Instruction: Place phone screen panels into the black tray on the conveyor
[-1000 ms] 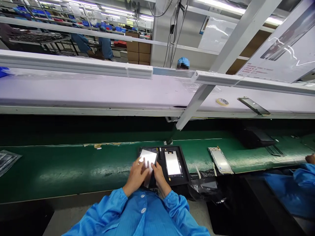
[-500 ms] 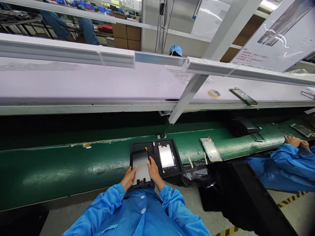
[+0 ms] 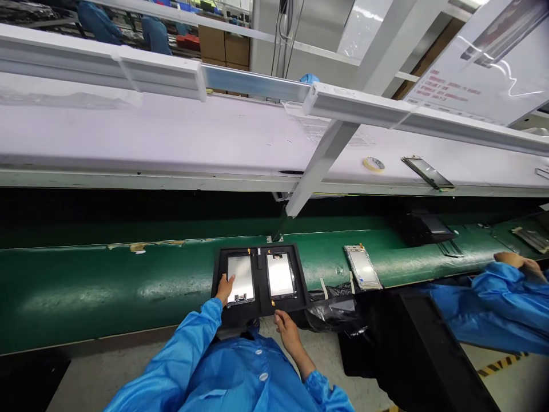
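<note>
Head view: black two-pocket tray [image 3: 259,306] on green conveyor belt [image 3: 107,286].
My left hand [image 3: 223,288], fingers loosely together, rests on the left screen panel [image 3: 240,278] in its pocket; my right hand [image 3: 286,327], fingers curled, touches the tray's near edge. Second panel [image 3: 280,274] fills the right pocket.

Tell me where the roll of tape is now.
In the head view, the roll of tape lies on the pale upper shelf, right of centre, just right of the slanted white post and left of a dark screen panel.
</note>
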Tool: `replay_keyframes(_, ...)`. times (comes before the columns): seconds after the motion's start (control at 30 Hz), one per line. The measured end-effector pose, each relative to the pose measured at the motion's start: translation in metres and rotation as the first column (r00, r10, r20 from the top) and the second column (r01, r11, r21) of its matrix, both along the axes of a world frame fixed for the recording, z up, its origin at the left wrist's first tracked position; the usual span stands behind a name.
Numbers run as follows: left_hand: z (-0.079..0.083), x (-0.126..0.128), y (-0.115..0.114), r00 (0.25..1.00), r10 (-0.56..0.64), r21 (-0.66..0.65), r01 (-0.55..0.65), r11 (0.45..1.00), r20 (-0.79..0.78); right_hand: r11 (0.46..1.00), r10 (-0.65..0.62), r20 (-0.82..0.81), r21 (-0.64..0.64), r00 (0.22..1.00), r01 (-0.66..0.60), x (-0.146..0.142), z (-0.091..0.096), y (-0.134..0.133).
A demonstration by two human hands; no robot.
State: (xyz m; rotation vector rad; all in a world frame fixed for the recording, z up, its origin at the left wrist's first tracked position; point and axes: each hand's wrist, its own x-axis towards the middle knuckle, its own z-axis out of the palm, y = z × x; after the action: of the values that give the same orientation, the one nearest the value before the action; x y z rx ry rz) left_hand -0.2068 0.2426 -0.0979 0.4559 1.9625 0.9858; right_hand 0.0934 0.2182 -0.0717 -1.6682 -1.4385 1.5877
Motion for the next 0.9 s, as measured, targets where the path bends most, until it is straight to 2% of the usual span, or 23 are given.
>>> replay_keyframes(0.23,-0.009,0.01,-0.005,0.998,0.017,-0.053,-0.02,0.998,-0.064,0.964,0.121,0.078,0.23,0.99,-0.136,0.001,0.006,0.048)
replay_keyframes(0.33,-0.012,0.009,-0.006,0.995,0.014,-0.089,-0.023,0.996,-0.099,0.945,0.174,0.12,0.258,0.978,-0.2,-0.006,0.003,0.057)
replay_keyframes(0.47,-0.011,0.01,-0.008,0.983,-0.008,-0.174,-0.024,0.984,-0.181,0.94,0.184,0.14,0.264,0.973,-0.216,-0.014,-0.007,0.062)
replay_keyframes(0.57,-0.008,0.022,-0.006,0.958,-0.009,-0.267,-0.071,0.961,-0.286,0.936,0.175,0.161,0.279,0.971,-0.215,-0.015,-0.013,0.066)
replay_keyframes(0.63,-0.006,0.032,-0.004,0.935,-0.016,-0.302,-0.098,0.948,-0.353,0.923,0.165,0.243,0.305,0.956,-0.237,-0.015,-0.015,0.072)
replay_keyframes(0.7,-0.004,0.039,-0.001,0.917,-0.037,-0.313,-0.097,0.945,-0.397,0.904,0.146,0.404,0.317,0.903,-0.288,-0.015,-0.015,0.081)
replay_keyframes(0.8,-0.001,0.042,0.003,0.904,-0.083,-0.319,-0.061,0.946,-0.419,0.887,0.111,0.644,0.28,0.757,-0.368,-0.016,-0.015,0.099)
replay_keyframes(0.9,0.0,0.038,0.004,0.896,-0.112,-0.321,-0.035,0.946,-0.43,0.875,0.111,0.752,0.236,0.65,-0.423,-0.018,-0.017,0.113)
